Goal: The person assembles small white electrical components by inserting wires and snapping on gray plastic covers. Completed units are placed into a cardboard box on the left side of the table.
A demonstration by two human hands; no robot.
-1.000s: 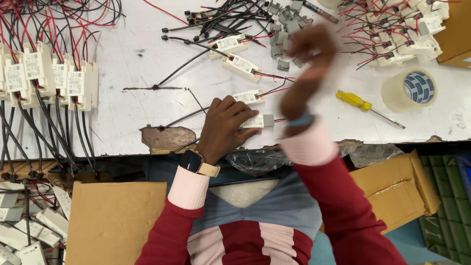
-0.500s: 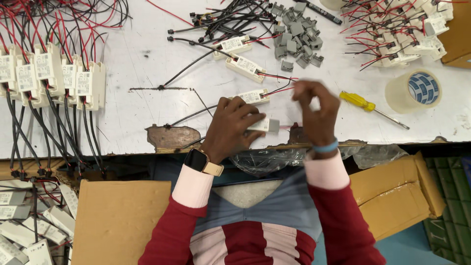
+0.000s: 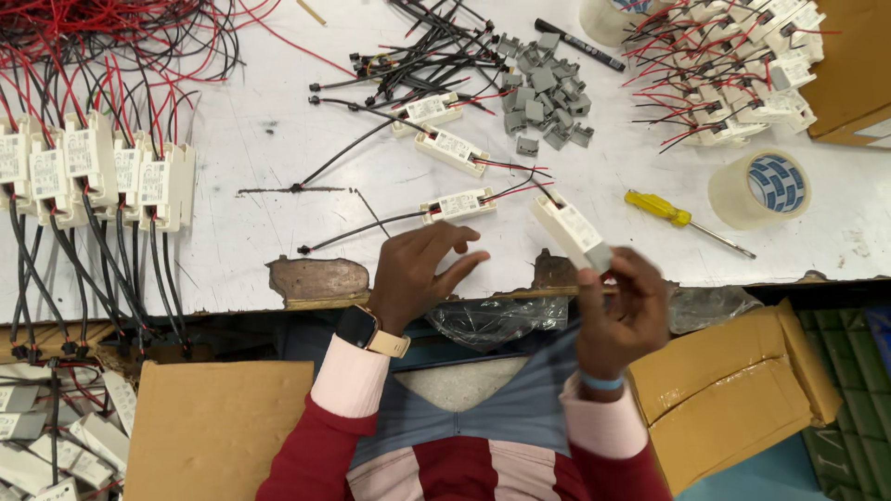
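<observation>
My right hand (image 3: 624,314) holds a small white rectangular driver box (image 3: 568,225) by its near end, where a grey cap (image 3: 599,257) sits, at the front edge of the white table (image 3: 241,232). Red and black wires trail from the box's far end. My left hand (image 3: 418,269) rests on the table edge with its fingers spread and empty. Just beyond it lies another white driver box (image 3: 457,204) with a black lead. Two more such boxes (image 3: 450,147) lie farther back.
A pile of grey caps (image 3: 543,93) lies at the back centre. A yellow screwdriver (image 3: 682,221) and a tape roll (image 3: 761,188) lie at right. Finished wired boxes line the left (image 3: 102,172) and pile at back right (image 3: 742,74). Cardboard boxes (image 3: 733,390) stand below.
My right hand came back from the grey caps to the table edge and now holds the white box alone. My left hand let go of it and opened.
</observation>
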